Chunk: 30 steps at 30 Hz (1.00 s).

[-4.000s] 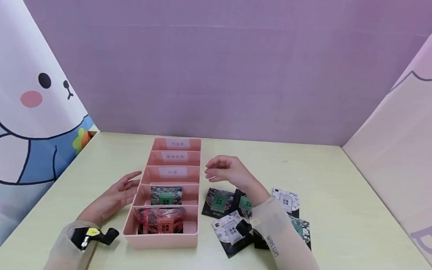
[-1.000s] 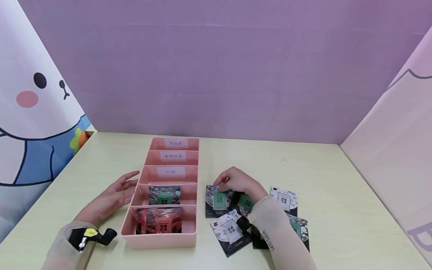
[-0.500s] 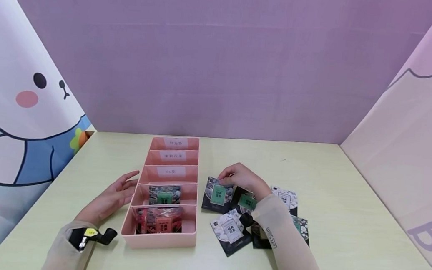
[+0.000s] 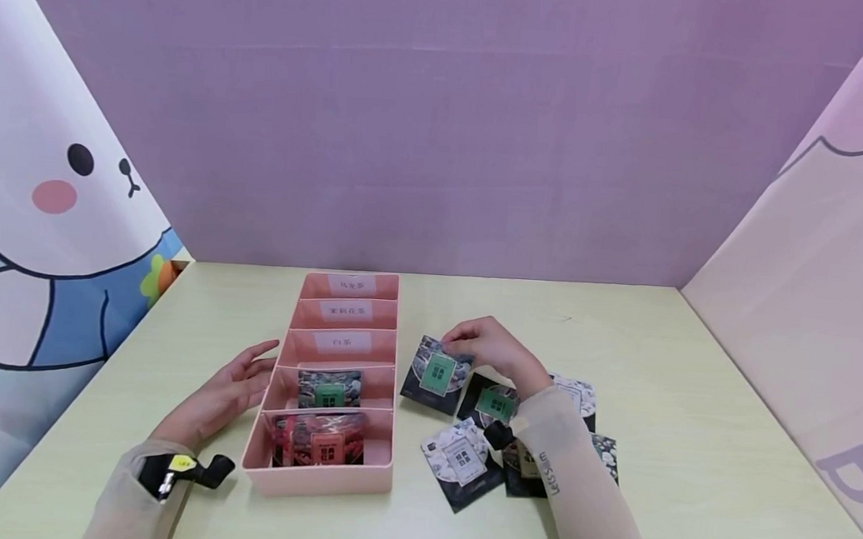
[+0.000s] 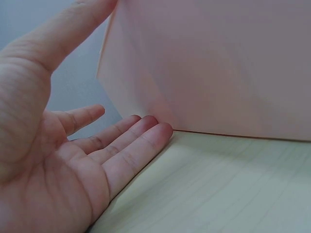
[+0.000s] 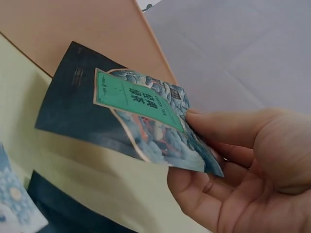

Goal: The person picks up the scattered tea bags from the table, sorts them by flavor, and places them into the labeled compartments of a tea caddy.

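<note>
My right hand (image 4: 497, 347) pinches a dark tea sachet with a green label (image 4: 436, 374) by its far edge, lifted off the table just right of the pink divided box (image 4: 314, 485). In the right wrist view the thumb lies on the sachet's (image 6: 138, 99) face and the fingers are behind it. My left hand (image 4: 231, 389) rests on the table at the box's left side. Its fingers are nearly straight, and the fingertips reach the box wall (image 5: 218, 73) in the left wrist view. Inside the box, a green-labelled sachet (image 4: 329, 390) and several red sachets (image 4: 322, 440) fill the two nearest compartments.
On the table right of the box lie a green-labelled sachet (image 4: 493, 403), a white-and-black sachet (image 4: 461, 464) and several others, partly under the right forearm. White paper labels (image 4: 341, 342) mark the three farther compartments. A purple backdrop (image 4: 441, 136) stands behind the table.
My right hand came down to the green-labelled sachet, took hold of its edge, and has raised it away from the table. The left hand stays beside the box.
</note>
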Motion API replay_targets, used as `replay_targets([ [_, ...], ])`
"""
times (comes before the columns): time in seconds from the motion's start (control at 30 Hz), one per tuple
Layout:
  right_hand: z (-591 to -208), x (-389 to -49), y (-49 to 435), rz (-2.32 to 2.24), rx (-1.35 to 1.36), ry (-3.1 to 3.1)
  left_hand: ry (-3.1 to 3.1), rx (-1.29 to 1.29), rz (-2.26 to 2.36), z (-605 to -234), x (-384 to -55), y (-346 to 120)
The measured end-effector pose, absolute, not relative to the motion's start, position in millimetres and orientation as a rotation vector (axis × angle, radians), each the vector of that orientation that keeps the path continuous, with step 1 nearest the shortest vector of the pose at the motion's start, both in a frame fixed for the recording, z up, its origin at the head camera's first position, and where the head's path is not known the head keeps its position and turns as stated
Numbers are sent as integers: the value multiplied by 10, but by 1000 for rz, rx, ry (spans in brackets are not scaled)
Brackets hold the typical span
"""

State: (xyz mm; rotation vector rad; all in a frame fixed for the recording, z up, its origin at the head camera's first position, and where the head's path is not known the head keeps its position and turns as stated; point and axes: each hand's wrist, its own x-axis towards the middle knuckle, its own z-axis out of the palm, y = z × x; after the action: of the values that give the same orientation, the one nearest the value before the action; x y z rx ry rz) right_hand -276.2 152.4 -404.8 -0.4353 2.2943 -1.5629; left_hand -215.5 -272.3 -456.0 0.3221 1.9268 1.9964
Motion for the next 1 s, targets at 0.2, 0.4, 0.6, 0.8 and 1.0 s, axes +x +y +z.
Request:
replay_targets([
  [0.2,-4021,-2759,1540,-1619,-440,2265,1940,333,1984,-4552,-2149,-2724],
  [0.4,-4006,-2762,1547,-1621,-457,2270,1924,348,1991,-4559,-2159,-2722],
  [0.6,-3933,-2726,1559,-1630,-512,2284,1928,326,1990,-4574,-2163,-2730],
  [0.8,-3865,-2704,1570,-1651,-535,2283,1945,310,1970,-4560,-2153,-2727],
  [1.0,-3805,-2688,1582,-1650,-522,2323,1995,278,1927,-4536,-2140,-2721],
])
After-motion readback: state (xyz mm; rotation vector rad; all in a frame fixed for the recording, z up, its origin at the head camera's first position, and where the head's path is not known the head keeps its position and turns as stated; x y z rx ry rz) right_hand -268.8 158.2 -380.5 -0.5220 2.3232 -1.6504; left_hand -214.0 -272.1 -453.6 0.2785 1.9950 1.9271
